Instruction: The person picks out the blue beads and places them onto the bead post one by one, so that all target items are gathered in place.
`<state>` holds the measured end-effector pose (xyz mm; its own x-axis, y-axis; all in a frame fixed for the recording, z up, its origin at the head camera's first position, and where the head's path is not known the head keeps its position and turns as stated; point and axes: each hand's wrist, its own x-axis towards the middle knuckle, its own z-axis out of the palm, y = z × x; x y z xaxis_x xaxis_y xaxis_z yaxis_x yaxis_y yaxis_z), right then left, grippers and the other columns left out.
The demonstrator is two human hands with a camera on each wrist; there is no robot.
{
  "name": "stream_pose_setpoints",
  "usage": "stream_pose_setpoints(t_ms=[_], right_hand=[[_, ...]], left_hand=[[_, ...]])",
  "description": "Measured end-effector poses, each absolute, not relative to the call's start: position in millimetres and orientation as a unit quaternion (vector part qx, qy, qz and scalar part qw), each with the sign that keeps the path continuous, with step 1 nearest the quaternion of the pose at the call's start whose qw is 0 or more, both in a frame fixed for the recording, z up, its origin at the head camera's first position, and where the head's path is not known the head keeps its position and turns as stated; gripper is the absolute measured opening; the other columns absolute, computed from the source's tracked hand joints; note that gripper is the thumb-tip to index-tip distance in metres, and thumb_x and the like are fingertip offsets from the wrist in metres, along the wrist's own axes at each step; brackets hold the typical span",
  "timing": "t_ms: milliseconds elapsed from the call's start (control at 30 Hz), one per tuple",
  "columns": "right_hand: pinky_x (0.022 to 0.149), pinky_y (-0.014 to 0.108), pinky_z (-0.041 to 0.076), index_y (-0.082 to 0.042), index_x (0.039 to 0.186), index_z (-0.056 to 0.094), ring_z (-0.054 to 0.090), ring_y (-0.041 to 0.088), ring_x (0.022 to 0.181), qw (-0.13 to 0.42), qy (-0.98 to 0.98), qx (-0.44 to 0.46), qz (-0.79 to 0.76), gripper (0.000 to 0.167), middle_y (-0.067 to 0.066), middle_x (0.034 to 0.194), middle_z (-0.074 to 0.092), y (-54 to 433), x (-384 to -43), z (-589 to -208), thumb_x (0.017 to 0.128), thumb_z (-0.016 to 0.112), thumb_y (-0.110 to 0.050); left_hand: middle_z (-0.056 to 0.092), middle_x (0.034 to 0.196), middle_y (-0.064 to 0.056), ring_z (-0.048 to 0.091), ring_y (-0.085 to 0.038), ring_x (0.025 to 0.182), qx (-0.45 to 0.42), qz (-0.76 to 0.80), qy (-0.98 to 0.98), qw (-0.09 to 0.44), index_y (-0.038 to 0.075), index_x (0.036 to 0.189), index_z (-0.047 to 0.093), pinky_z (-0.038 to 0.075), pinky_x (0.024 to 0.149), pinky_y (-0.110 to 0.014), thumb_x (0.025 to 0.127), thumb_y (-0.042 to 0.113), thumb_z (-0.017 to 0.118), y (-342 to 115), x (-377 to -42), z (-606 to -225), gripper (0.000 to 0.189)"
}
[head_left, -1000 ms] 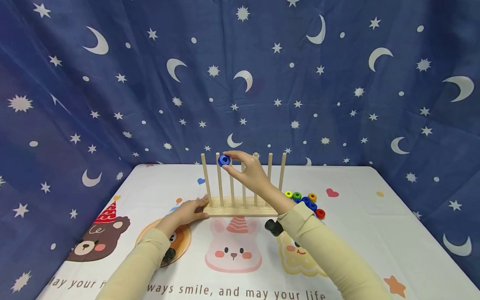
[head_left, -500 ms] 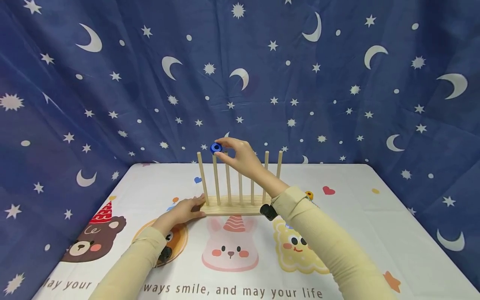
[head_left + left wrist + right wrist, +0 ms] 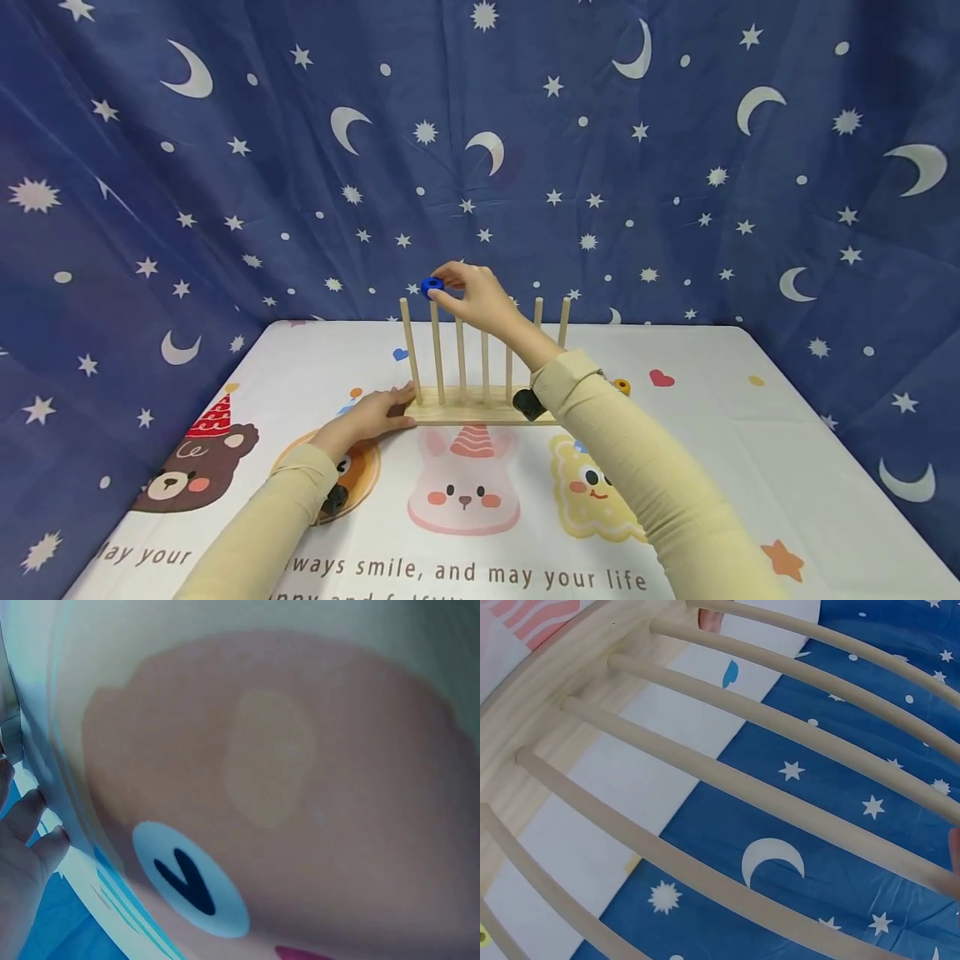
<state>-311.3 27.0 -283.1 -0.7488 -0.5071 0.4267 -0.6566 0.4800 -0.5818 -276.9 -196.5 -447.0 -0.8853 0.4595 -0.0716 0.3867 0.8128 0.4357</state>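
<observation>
My right hand (image 3: 483, 300) pinches a blue ring bead (image 3: 426, 285) between thumb and fingers, its hole facing up. The bead sits right at the top of the second peg from the left (image 3: 438, 354) on a wooden peg rack (image 3: 465, 413). Several upright pegs stand bare along the rack, filling the right wrist view, where only a fingertip (image 3: 955, 855) shows at the right edge. At the rack's left end, my left hand (image 3: 371, 415) holds the base, thumb in front and fingers behind. Its fingers (image 3: 30, 817) appear at the left edge of the left wrist view.
A yellow-orange ring bead (image 3: 622, 386) peeks out behind my right sleeve (image 3: 630, 450), which hides the area there. Cartoon-printed white cloth covers the table (image 3: 712, 450). A blue star-and-moon curtain (image 3: 525, 225) hangs close behind the rack.
My right hand has risen and moved left with the blue bead, to the top of the second peg. The bead has tilted from facing me to facing upward. My left hand stays put.
</observation>
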Motion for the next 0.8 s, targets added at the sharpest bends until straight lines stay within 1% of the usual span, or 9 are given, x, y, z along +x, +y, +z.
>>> stream_pose_setpoints(t_ms=[133, 233, 433, 667, 800], right_hand=[[0.098, 0.032, 0.05, 0.001, 0.117, 0.061, 0.063, 0.025, 0.109, 0.094, -0.848, 0.343, 0.393, 0.029, 0.015, 0.113, 0.067, 29.0, -312.5, -285.8, 0.093, 0.059, -0.015], [0.099, 0.034, 0.049, 0.001, 0.119, 0.06, 0.061, 0.027, 0.115, 0.095, -0.847, 0.348, 0.39, 0.03, 0.016, 0.116, 0.066, 29.6, -311.6, -288.2, 0.094, 0.058, -0.015], [0.101, 0.037, 0.047, -0.001, 0.12, 0.059, 0.058, 0.028, 0.12, 0.109, -0.856, 0.344, 0.371, 0.03, 0.015, 0.118, 0.066, 29.1, -308.7, -291.3, 0.094, 0.057, -0.017], [0.094, 0.036, 0.053, -0.002, 0.12, 0.06, 0.059, 0.028, 0.119, 0.11, -0.866, 0.353, 0.337, 0.031, 0.014, 0.118, 0.066, 32.0, -306.6, -290.6, 0.094, 0.057, -0.019], [0.091, 0.034, 0.054, -0.002, 0.121, 0.06, 0.06, 0.027, 0.117, 0.111, -0.87, 0.356, 0.322, 0.032, 0.013, 0.119, 0.065, 31.2, -306.2, -288.9, 0.094, 0.058, -0.019]], left_hand=[[0.037, 0.146, -0.02, 0.037, -0.045, 0.132, 0.231, 0.207, 0.947, 0.081, -0.002, 0.139, 0.041, 0.03, 0.11, -0.054, 0.088, 0.029, 0.065, -194.5, -278.2, -446.1, 0.064], [0.037, 0.146, -0.021, 0.038, -0.046, 0.131, 0.236, 0.205, 0.947, 0.077, -0.003, 0.138, 0.043, 0.031, 0.109, -0.054, 0.088, 0.028, 0.065, -194.0, -277.4, -445.8, 0.063], [0.036, 0.146, -0.02, 0.036, -0.046, 0.132, 0.234, 0.214, 0.946, 0.075, -0.002, 0.137, 0.044, 0.03, 0.11, -0.055, 0.088, 0.028, 0.065, -193.9, -276.2, -447.0, 0.062], [0.036, 0.146, -0.021, 0.037, -0.047, 0.131, 0.234, 0.214, 0.945, 0.073, -0.003, 0.138, 0.042, 0.031, 0.109, -0.055, 0.089, 0.029, 0.064, -189.9, -273.0, -447.1, 0.063], [0.036, 0.146, -0.022, 0.037, -0.047, 0.131, 0.235, 0.215, 0.946, 0.067, -0.004, 0.138, 0.043, 0.031, 0.109, -0.056, 0.088, 0.028, 0.064, -190.6, -271.9, -444.7, 0.063]])
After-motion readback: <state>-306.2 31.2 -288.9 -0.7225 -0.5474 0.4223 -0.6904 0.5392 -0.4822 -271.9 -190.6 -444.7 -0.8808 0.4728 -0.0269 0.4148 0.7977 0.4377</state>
